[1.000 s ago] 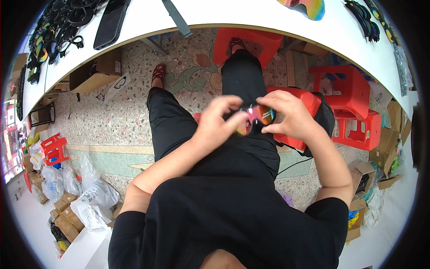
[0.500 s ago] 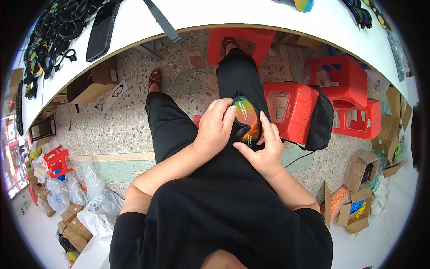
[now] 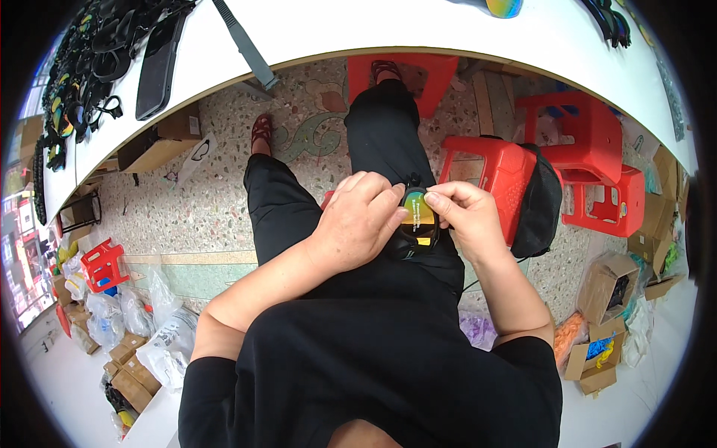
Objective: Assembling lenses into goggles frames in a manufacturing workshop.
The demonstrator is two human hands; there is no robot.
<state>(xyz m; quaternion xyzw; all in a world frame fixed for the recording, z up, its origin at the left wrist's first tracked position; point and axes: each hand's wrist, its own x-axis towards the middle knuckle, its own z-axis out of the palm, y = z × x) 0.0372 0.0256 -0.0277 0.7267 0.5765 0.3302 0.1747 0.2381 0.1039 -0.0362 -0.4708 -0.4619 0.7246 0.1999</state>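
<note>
A pair of goggles (image 3: 420,210) with a black frame and a green-to-orange mirrored lens is held above my lap. My left hand (image 3: 357,218) is closed around its left side, and the fingers cover part of the lens and frame. On the other side, my right hand (image 3: 469,215) pinches thumb and forefinger together at the upper right edge of the goggles. Whether a thin film lies between those fingertips cannot be made out. Pale printing runs across the lens.
Along the white table (image 3: 321,26) lie a black phone (image 3: 159,71), a grey strap-like strip (image 3: 246,45) overhanging the edge, and heaped dark goggle parts (image 3: 82,75). Red stools (image 3: 493,175), a black bag (image 3: 539,201) and open cardboard boxes (image 3: 597,358) stand to the right.
My right hand has moved from the lower right of the goggles to a pinch at their upper right edge. The goggles have turned, and my left hand covers more of the lens.
</note>
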